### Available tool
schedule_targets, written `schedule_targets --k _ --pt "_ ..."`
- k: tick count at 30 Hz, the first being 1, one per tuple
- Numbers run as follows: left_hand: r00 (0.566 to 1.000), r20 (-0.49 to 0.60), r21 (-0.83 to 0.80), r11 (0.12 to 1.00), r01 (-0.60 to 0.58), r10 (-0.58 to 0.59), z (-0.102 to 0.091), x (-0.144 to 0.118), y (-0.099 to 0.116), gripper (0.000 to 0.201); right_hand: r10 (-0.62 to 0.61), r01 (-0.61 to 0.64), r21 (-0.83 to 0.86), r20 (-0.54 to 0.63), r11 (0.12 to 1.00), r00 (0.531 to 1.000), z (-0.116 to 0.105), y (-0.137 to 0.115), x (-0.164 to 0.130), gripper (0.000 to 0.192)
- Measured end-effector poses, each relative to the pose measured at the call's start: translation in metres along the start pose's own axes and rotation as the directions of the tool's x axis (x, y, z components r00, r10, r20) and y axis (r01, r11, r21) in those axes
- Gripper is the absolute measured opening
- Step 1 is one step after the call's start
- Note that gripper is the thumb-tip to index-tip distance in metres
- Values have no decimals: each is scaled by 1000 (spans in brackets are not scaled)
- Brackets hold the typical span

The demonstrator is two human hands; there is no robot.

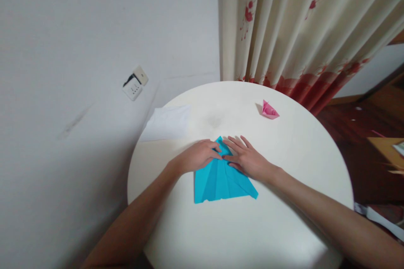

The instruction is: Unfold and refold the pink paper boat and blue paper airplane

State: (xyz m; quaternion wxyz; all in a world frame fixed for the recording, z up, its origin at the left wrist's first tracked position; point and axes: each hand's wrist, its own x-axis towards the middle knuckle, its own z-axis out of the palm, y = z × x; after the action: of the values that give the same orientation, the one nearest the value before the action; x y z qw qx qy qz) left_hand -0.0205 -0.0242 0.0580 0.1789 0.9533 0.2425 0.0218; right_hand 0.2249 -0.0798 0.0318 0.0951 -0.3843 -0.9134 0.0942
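A sheet of blue paper (221, 183) lies folded on the white round table (240, 227), with its narrow point facing away from me and creases fanning toward its wide near edge. My left hand (198, 154) is closed at the paper's upper left edge, fingers bent and thumb resting on the sheet. Across from it, my right hand (248, 157) lies open over the upper right edge, its fingers spread and partly beyond the paper. The fingertips of both hands nearly meet at the middle crease. Part of the paper's upper half is hidden beneath them.
A small pink folded paper boat (269, 110) stands at the table's far right. White paper sheets (167, 122) lie at the far left, close to the wall with its socket (132, 88). Behind the table hangs a cream and red curtain (284, 29).
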Motion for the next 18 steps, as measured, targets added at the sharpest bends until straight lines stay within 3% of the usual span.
schedule_targets --k 10,18 --pt "996 -14 63 994 -88 89 0 -1 -1 32 14 -15 87 8 996 1000 9 7 -1 41" --pt "990 -41 98 987 -131 135 -1 -1 -4 28 -5 6 -55 27 998 1000 9 0 0 40"
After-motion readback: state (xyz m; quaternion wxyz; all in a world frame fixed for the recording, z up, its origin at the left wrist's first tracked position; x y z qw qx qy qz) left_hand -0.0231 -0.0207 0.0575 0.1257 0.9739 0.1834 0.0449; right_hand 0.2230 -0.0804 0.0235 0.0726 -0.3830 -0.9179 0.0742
